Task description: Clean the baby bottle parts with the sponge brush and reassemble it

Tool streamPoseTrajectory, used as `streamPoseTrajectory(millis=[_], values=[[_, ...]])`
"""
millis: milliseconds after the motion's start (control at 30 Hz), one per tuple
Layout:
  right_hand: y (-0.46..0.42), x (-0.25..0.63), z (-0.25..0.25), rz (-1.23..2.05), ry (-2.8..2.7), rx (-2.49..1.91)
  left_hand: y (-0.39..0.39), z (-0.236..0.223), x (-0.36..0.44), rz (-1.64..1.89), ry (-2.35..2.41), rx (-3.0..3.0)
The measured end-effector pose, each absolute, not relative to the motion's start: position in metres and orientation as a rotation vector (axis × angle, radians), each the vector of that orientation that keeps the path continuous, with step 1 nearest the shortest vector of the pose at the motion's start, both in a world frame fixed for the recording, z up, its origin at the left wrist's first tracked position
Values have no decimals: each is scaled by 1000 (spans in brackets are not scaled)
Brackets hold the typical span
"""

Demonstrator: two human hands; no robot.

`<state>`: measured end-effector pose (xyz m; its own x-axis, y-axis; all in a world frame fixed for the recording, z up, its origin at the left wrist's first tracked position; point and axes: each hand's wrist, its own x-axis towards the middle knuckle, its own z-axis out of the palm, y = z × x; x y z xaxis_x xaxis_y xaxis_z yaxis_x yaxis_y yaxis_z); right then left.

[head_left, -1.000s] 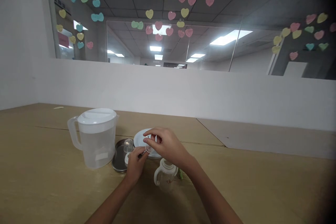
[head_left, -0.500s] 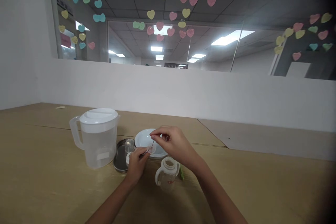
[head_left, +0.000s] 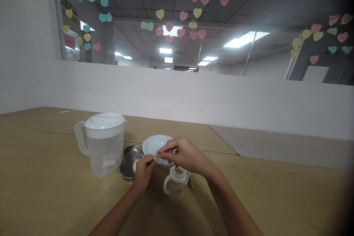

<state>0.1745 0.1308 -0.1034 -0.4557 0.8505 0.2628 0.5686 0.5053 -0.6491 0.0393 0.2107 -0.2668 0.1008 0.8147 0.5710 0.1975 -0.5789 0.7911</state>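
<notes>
A small clear bottle nipple (head_left: 156, 157) is pinched in the fingers of my left hand (head_left: 143, 171), its round rim facing up. My right hand (head_left: 181, 153) is closed in a pinch right at the nipple, on a thin dark stick that its fingers now mostly hide. Just below my right hand stands an uncapped clear baby bottle (head_left: 177, 186) with two white handles and a red print. Behind both hands lies a white plate (head_left: 151, 143). Beside my left hand, a metal tray (head_left: 126, 164) bears a clear dome cap (head_left: 136, 152) and a white ring (head_left: 135, 166), partly hidden.
A lidded translucent pitcher (head_left: 103, 147) stands left of the tray, its handle to the left. A green object (head_left: 191, 181) lies behind the bottle. A small pale piece (head_left: 64, 111) is at the table's back left. A white wall (head_left: 177, 96) closes off the back.
My right hand drew up from the nipple, showing the thin stick, then came down again to the nipple's opening. My left hand has stayed nearly still with the nipple. The view shifted slightly.
</notes>
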Motion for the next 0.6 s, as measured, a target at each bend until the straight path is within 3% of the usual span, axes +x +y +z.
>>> streamPoseTrajectory(millis=[600], values=[[150,174,-121,751,-2228,-1229,213,-270,38,1521,981,1832]])
